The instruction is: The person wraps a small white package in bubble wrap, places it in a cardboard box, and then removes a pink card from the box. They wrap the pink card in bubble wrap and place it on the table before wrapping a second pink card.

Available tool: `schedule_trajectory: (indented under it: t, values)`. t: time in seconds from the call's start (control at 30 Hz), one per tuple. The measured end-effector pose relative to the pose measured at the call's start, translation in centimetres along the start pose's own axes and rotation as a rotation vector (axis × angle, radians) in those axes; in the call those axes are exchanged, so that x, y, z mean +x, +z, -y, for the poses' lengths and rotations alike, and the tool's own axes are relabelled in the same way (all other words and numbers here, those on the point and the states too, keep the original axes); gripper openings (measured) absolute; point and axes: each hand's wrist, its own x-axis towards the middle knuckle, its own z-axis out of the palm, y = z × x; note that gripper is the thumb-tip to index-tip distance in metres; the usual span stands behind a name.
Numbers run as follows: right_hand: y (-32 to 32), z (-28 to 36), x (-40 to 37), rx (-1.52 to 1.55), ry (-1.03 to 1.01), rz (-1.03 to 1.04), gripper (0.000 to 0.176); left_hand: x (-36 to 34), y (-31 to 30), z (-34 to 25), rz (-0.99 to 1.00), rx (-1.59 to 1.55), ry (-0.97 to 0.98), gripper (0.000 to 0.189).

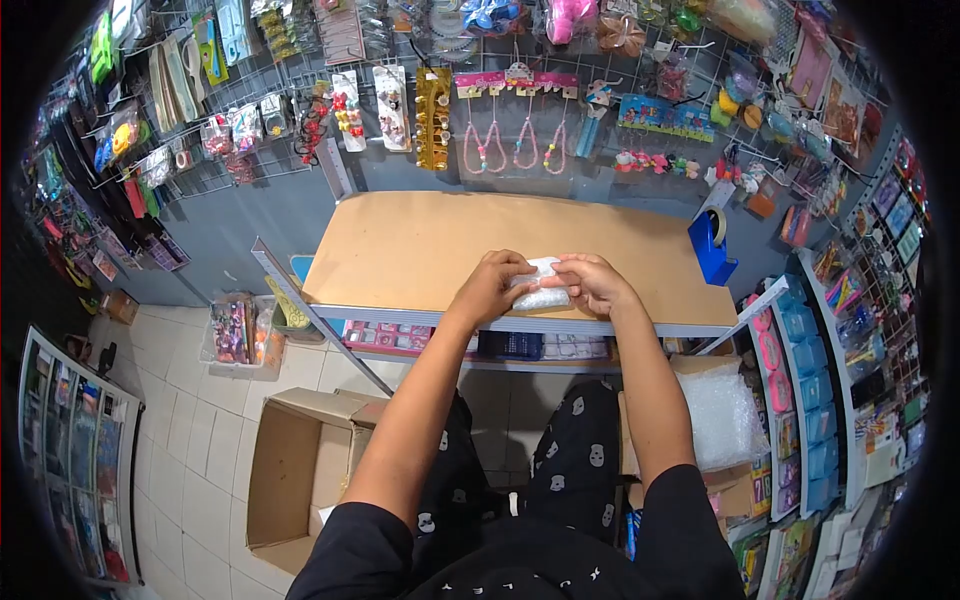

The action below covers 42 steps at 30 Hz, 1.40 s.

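A small white bundle that looks like bubble wrap lies at the front edge of the wooden shelf top, between both hands. My left hand grips its left side, fingers curled over it. On the right side, my right hand pinches the bundle's upper part between thumb and fingers. What is inside the wrap is hidden.
A blue tape dispenser stands at the shelf's right end. An open cardboard box is on the floor at lower left. More bubble wrap sits at right. Hanging goods cover the wall grid behind, with blue bins at far right.
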Motion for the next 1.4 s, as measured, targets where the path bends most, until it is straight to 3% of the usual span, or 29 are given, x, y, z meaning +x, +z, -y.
schedule_trajectory:
  t: [0.07, 0.17, 0.27, 0.37, 0.47, 0.5, 0.7, 0.8, 0.93, 1.03, 1.2, 1.27, 1.37, 1.4]
  values:
    - [-0.8, -0.2, -0.4, 0.080, 0.072, 0.070, 0.049, -0.1, 0.0, -0.1, -0.006, -0.009, -0.002, 0.030]
    - [-1.5, -0.9, -0.8, -0.047, -0.028, 0.010, 0.047, -0.1, -0.1, -0.1, -0.014, -0.012, 0.007, 0.029]
    - [-1.5, -2.3, -1.6, -0.273, -0.342, -0.076, 0.050, 0.0, -0.3, -0.5, 0.000, -0.012, -0.002, 0.029]
    - [-1.2, -5.1, 0.1, -0.500, -0.824, -0.155, 0.051, 0.0, -0.3, -0.6, 0.009, -0.007, -0.006, 0.028]
    - [-1.6, -5.9, 1.0, -0.667, -0.908, -0.049, 0.045, 0.0, -0.3, -0.4, 0.022, 0.003, 0.004, 0.026]
    - [-1.2, -6.0, 0.5, -0.652, -0.858, -0.086, 0.036, 0.0, -0.3, -0.4, 0.027, 0.004, 0.005, 0.026]
    - [-1.1, -6.3, 0.3, -0.743, -0.875, -0.174, 0.031, -0.4, 0.0, -0.5, 0.049, 0.030, -0.029, 0.021]
    - [-0.9, -6.5, 0.2, -0.755, -0.877, -0.205, 0.031, -0.5, -0.4, -1.1, 0.077, -0.009, -0.059, 0.030]
    - [-0.7, -7.1, 0.3, -0.751, -0.928, -0.257, 0.029, -0.6, -0.8, -1.4, 0.096, 0.056, 0.019, 0.057]
    - [-0.4, -7.0, -0.4, -0.697, -0.948, -0.309, 0.042, -0.4, -0.8, -1.3, 0.073, -0.009, 0.008, 0.087]
    - [-0.3, -6.5, -1.3, -0.607, -0.862, -0.274, 0.067, -0.6, -0.7, -1.8, 0.048, 0.014, 0.017, 0.078]
    - [-0.4, -6.5, -1.6, -0.560, -1.003, -0.181, 0.074, -0.5, -0.7, -1.8, 0.024, 0.069, 0.090, 0.067]
    - [-0.2, -5.9, -2.7, -0.689, -1.041, -0.148, 0.082, -0.7, -0.2, -0.4, 0.000, -0.560, -0.194, 0.041]
    - [0.0, -5.7, -2.8, -0.763, -1.024, -0.156, 0.084, -0.7, -0.1, 0.1, -0.027, -0.552, -0.195, 0.036]
